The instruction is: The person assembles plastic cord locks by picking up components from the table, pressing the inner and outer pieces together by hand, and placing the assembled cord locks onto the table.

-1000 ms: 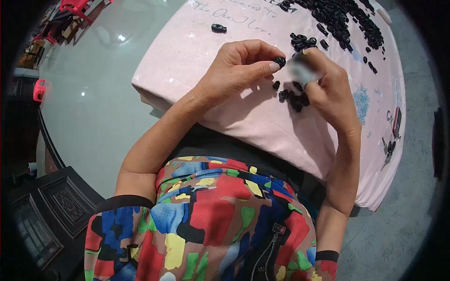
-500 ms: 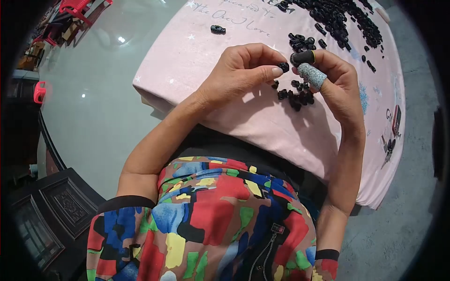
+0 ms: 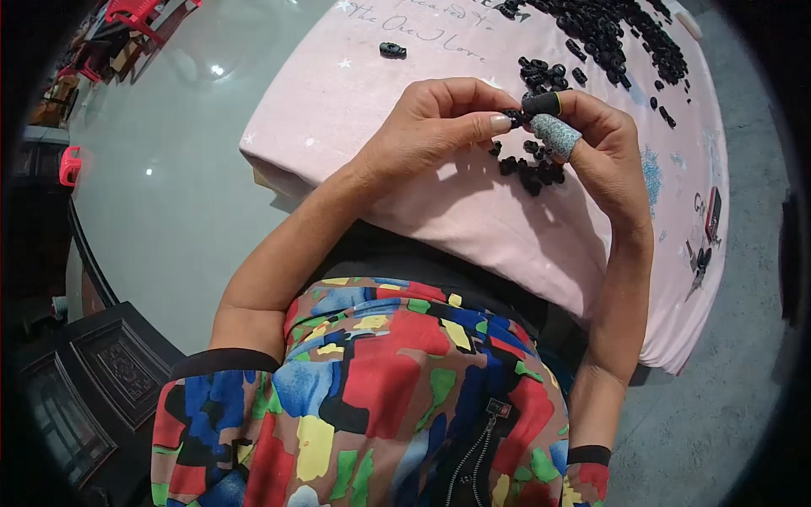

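My left hand (image 3: 427, 127) pinches a small black plastic part (image 3: 511, 117) between thumb and forefinger, above the near side of the cloth-covered table. From the right, my right hand (image 3: 612, 156) meets it with thumb and forefinger closed on another small black part, mostly hidden by the fingertips. The two parts touch or nearly touch. A black finger cover (image 3: 541, 104) is on the right forefinger, and a grey speckled wrap (image 3: 555, 135) is round the thumb. Just below the hands lies a loose cluster of small black parts (image 3: 532, 175). A finished-looking black cord lock (image 3: 393, 51) rests farther left.
A large heap of black plastic parts (image 3: 604, 42) spreads over the far right of the pink cloth (image 3: 312, 110). A smaller pile (image 3: 542, 76) sits behind my hands. Keys (image 3: 701, 260) and a red-edged object (image 3: 714, 214) lie by the right edge.
My hands have come together: the gap between the two black parts has closed. The right hand has shifted slightly left. The loose parts on the cloth stay as they were.
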The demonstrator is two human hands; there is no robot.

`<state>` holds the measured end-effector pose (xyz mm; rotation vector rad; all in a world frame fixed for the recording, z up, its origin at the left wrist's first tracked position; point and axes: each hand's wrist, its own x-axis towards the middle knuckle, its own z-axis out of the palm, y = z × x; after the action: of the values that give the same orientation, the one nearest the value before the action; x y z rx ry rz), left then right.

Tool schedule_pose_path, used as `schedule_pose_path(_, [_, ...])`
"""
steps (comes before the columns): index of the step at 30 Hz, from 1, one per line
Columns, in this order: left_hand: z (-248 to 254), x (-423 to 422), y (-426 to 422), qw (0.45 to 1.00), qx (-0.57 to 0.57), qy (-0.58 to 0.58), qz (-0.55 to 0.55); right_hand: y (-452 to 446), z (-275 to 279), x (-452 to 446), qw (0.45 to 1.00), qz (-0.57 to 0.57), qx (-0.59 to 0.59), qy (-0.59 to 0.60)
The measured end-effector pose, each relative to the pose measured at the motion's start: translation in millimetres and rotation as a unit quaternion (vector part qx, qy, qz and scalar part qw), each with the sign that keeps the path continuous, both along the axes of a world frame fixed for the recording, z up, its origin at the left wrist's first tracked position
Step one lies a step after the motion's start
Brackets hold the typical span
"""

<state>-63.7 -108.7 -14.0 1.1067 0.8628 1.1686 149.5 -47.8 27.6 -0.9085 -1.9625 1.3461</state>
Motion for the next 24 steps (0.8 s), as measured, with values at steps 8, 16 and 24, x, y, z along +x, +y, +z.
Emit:
schedule_pose_path(8, [0.1, 0.0, -0.6, 1.000, 0.004, 0.008, 0.000, -2.8, -1.5, -2.1, 1.000, -0.015, 0.019, -0.007])
schedule_pose_path(16, [1.3, -1.2, -2.2, 0.998, 0.012, 0.062, 0.013, -5.1, -3.9, -2.9, 0.999, -0.019, 0.029, 0.000])
schedule_pose_path(24, [2.4, -1.9, -0.9, 1.000, -0.011, 0.017, -0.001, -4.7, 0.2, -2.3, 1.000, -0.025, 0.006, 0.011])
